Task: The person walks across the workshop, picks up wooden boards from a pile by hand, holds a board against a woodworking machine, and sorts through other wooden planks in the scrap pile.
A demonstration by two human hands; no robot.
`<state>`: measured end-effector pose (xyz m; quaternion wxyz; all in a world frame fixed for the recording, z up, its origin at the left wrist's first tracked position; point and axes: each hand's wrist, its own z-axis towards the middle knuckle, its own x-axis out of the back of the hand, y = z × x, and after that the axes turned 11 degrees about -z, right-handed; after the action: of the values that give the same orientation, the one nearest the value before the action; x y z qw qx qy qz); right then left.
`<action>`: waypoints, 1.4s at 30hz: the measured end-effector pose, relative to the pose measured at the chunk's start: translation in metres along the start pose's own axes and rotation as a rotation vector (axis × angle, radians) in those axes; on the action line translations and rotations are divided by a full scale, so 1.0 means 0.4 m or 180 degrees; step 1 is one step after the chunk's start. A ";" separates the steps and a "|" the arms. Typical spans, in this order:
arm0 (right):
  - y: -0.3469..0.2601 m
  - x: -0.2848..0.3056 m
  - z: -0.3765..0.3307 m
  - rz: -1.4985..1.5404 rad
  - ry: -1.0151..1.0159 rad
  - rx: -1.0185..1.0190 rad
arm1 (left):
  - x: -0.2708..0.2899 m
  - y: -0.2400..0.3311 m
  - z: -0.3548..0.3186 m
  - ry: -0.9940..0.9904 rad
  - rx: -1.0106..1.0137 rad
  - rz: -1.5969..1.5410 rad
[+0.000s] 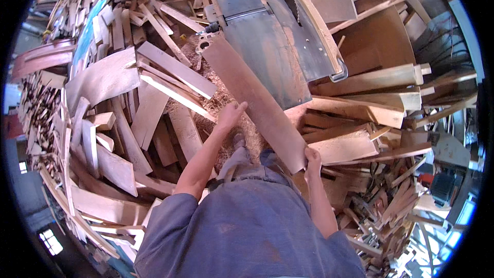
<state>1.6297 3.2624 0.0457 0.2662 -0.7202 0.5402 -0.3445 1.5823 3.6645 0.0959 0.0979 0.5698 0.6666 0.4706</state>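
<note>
A long brown wooden board (pixel 254 103) slants across the space before me, its far end by the near left corner of a table saw. My left hand (pixel 232 114) grips the board's left edge around its middle. At the near right corner, my right hand (pixel 312 159) is closed on the board's end. The metal saw table (pixel 252 46) lies just beyond the board, and the toothed saw blade (pixel 289 6) stands up out of its slot. The fingers under the board are hidden.
Loose planks and offcuts (pixel 116 167) are heaped at my left. Stacked thick boards (pixel 355 98) jut out at the right of the saw. A metal fitting (pixel 206 42) sticks out at the table's left edge. Sawdust (pixel 218 90) covers the floor near my feet.
</note>
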 end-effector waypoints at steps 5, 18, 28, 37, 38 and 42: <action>-0.054 -0.058 0.100 0.0379 0.0235 -0.0184 | 0.037 0.002 -0.002 0.0428 -0.0816 0.0614; -0.087 -0.021 0.029 0.0271 0.0785 -0.0141 | -0.036 0.134 0.083 -0.0541 -0.2872 0.2175; 0.085 0.216 -0.112 0.1404 0.1247 -0.0793 | -0.148 0.157 0.155 -0.0645 -0.2514 0.2374; -0.290 -0.022 -0.009 -0.1915 0.0809 0.1144 | -0.131 0.167 0.113 0.0028 -0.2789 0.1714; -0.346 -0.076 0.000 -0.2214 0.0496 0.1751 | -0.118 0.151 0.102 0.0471 -0.2942 0.1470; -0.482 -0.280 0.091 -0.3084 -0.0882 0.3142 | -0.041 0.023 -0.016 0.1949 -0.1311 0.0207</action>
<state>1.7528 3.4234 0.1453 0.4448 -0.7120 -0.0994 -0.5342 1.5897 3.6465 0.0994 -0.0085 0.3918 0.5379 0.7464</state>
